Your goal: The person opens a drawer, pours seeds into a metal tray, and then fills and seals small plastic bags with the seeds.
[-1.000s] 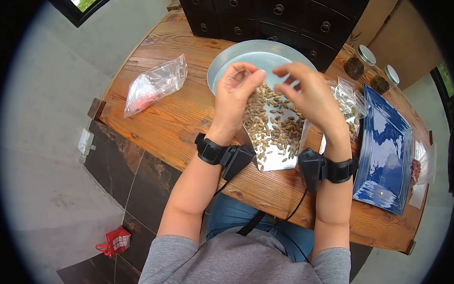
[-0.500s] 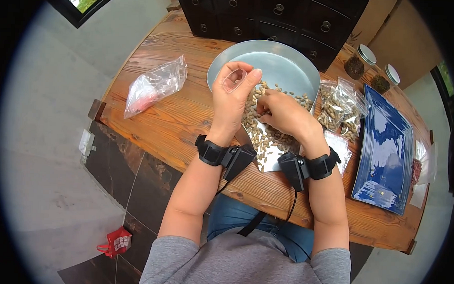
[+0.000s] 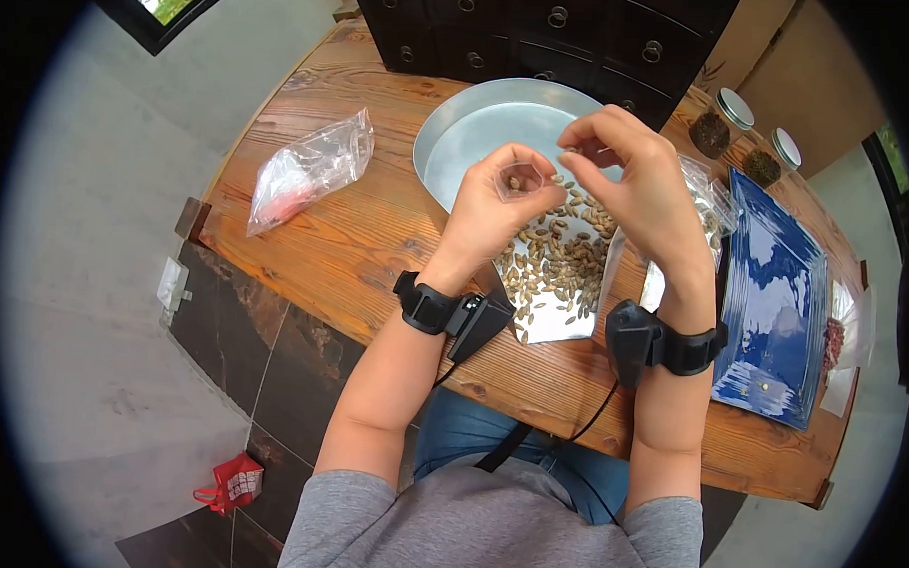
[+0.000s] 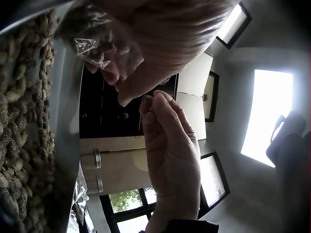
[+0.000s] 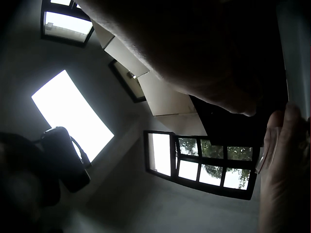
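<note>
Over a round metal pan (image 3: 457,166) with a flat spout, both hands are raised close together. My left hand (image 3: 477,213) holds a small clear plastic bag (image 3: 519,182) with its mouth spread; in the left wrist view a few pods show through the film. My right hand (image 3: 646,186) is just right of the bag, thumb and fingertips pinching a small brown pod (image 4: 147,99). Dried oval pods (image 3: 565,268) lie spread over the front of the pan and its spout.
Right of the pan lie filled plastic bags (image 3: 715,208) and a blue rectangular plate (image 3: 772,305). Two lidded jars (image 3: 715,133) stand behind them. A clear bag with something pink (image 3: 303,174) lies at left, and a dark drawer cabinet (image 3: 523,36) borders the back.
My right hand dipped into the pods, then rose up and right to beside the bag. My left hand has shifted right and slightly down, with the bag still in it.
</note>
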### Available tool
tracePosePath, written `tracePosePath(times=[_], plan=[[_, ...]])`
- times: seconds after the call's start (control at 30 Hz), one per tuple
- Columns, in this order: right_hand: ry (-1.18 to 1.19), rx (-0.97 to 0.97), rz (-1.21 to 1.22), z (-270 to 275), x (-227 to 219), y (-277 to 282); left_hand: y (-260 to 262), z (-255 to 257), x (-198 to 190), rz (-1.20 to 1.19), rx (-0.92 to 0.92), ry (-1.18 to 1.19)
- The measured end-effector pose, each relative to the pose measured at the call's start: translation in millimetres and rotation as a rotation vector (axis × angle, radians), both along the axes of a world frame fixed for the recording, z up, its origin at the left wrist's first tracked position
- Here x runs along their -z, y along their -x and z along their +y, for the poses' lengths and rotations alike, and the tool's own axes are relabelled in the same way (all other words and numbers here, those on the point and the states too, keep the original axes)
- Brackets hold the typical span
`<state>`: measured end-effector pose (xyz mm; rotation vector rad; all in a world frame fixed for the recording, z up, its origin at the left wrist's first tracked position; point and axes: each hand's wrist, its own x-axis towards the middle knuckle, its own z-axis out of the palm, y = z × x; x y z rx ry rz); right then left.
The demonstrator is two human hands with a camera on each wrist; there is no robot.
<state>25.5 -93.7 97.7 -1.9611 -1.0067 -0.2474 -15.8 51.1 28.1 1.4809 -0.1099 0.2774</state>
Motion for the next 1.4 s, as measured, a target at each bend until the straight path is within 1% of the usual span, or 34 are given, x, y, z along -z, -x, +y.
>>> tracePosePath(times=[0.03,0.07,0.1,0.17,0.23,0.3,0.33,0.43,0.5,0.53,0.6,0.73,0.8,0.83,0.9,0.93,0.97,1.03,1.07,1.13,1.27,1.33,1.4], plan=[[-0.046,-0.026,-0.027,3,-2,4,-1,0,1,-0.013,0.042,-0.002],[-0.051,-0.082,0.033,5,-3,8,-1,0,1,-0.025,0.085,-0.004],[-0.053,-0.080,0.033,7,-2,9,-1,-1,1,-0.025,0.087,-0.006],[0.066,-0.121,-0.009,9,3,10,3,-3,-5,-0.053,0.106,0.047],[0.045,-0.140,0.017,11,3,11,4,-3,-5,-0.051,0.101,0.028],[-0.062,-0.114,-0.004,12,3,11,5,-3,-6,-0.050,0.089,-0.011],[-0.060,-0.116,-0.005,12,3,11,5,-3,-6,-0.051,0.086,-0.010],[-0.017,-0.097,0.009,10,-2,14,2,-3,-2,-0.091,0.073,-0.045],[0.128,-0.058,-0.014,11,-6,21,-1,-1,6,-0.075,0.080,-0.024],[0.129,-0.057,-0.013,13,-4,22,-1,-1,6,-0.074,0.081,-0.024],[0.157,-0.085,-0.030,16,2,24,0,-1,5,-0.164,0.082,-0.049],[0.189,-0.066,-0.028,13,4,17,-1,-1,4,-0.093,0.078,-0.027],[0.161,-0.042,0.033,3,0,10,2,0,-2,-0.032,0.127,0.088],[0.162,-0.042,0.031,0,0,7,3,0,-7,-0.033,0.127,0.088],[0.076,0.049,0.027,-8,0,2,7,0,-15,0.051,0.139,0.216],[0.053,0.062,0.021,-9,3,-2,4,1,-12,0.045,0.110,0.234],[0.052,0.064,0.020,-11,4,-5,3,1,-10,0.044,0.112,0.233],[0.154,0.108,0.042,-14,5,-8,2,2,-7,0.062,0.122,0.300],[0.153,0.109,0.042,-14,4,-7,2,2,-7,0.062,0.123,0.298],[0.220,0.105,0.195,-14,3,-7,2,2,-7,0.039,0.082,0.292],[0.242,0.110,0.236,-17,8,-14,3,0,-7,0.020,0.065,0.281],[0.227,0.097,0.296,-18,12,-18,4,0,-7,0.015,0.051,0.167],[0.217,0.080,0.304,-18,11,-17,4,0,-6,0.019,0.046,0.174]])
